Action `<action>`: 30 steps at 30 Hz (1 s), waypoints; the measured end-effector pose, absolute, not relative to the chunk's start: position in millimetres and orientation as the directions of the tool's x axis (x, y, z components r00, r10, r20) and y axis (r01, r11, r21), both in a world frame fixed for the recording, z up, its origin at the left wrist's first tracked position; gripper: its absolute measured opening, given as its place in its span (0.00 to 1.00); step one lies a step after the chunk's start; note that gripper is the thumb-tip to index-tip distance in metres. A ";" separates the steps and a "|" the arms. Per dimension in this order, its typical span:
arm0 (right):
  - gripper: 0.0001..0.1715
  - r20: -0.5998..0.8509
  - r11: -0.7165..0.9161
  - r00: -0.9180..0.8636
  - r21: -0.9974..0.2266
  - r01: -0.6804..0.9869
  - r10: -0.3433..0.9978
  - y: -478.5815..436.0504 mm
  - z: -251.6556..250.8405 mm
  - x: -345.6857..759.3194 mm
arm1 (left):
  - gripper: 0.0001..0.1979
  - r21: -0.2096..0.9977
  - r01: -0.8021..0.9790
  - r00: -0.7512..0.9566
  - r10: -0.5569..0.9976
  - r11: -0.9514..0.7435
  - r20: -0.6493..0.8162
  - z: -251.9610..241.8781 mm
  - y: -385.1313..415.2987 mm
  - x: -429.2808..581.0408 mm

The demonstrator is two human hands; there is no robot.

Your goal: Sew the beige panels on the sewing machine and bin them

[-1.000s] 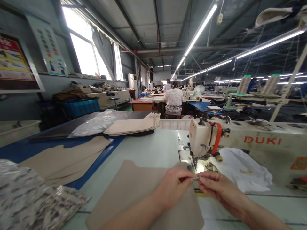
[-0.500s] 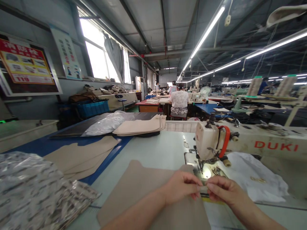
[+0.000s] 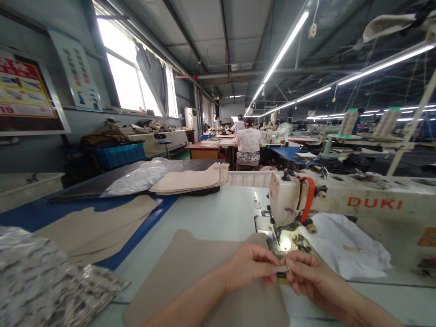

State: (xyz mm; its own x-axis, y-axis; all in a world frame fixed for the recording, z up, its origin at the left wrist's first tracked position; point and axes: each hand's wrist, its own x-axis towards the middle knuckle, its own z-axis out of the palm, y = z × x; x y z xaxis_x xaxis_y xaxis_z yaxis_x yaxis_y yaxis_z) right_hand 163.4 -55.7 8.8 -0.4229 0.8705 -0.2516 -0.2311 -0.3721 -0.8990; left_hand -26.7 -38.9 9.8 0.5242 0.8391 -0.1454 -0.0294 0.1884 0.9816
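Note:
My left hand (image 3: 250, 268) pinches a small beige strip (image 3: 282, 269) in front of the sewing machine. Close against it, my right hand (image 3: 306, 274) is closed with fingertips together around a thin gold-coloured metal piece (image 3: 289, 269), mostly hidden by the fingers. Under my left forearm a beige cut panel (image 3: 190, 272) lies flat on the pale tabletop. The sewing machine's head (image 3: 288, 200) stands just beyond my hands, its lamp lighting the needle plate. Right of it, a white cloth (image 3: 340, 231) carries several gold-coloured metal pieces (image 3: 353, 249).
More beige panels (image 3: 98, 227) lie on the blue surface at left, beside a patterned clear plastic bag (image 3: 51, 277). Further back are a stack of panels (image 3: 190, 179) and a silvery plastic bag (image 3: 136, 177). A person (image 3: 248, 141) sits with back turned at a farther table.
The view has turned slightly to the right, so everything sits further left. My hands are still together at the machine; the gold-coloured piece now shows at my right fingertips.

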 end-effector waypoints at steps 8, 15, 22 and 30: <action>0.24 -0.106 -0.176 -0.293 -0.958 -0.224 0.950 -53.3 5.7 156.0 | 0.20 0.970 -0.075 0.532 0.832 0.232 -0.158 17.3 -41.4 -26.5; 0.22 0.113 0.126 -0.217 -0.991 0.043 0.970 -57.0 2.8 152.6 | 0.18 0.972 -0.103 0.484 0.865 0.210 -0.135 21.7 -42.7 -25.8; 0.14 0.276 0.307 -0.170 -0.931 0.195 0.946 -54.0 4.7 156.3 | 0.20 0.983 -0.123 0.423 0.903 0.138 -0.074 16.9 -36.1 -23.2; 0.19 -0.048 -0.079 -0.278 -0.992 -0.101 0.959 -41.6 6.2 150.4 | 0.16 0.994 -0.092 0.381 0.924 0.066 -0.026 10.0 -33.9 -23.2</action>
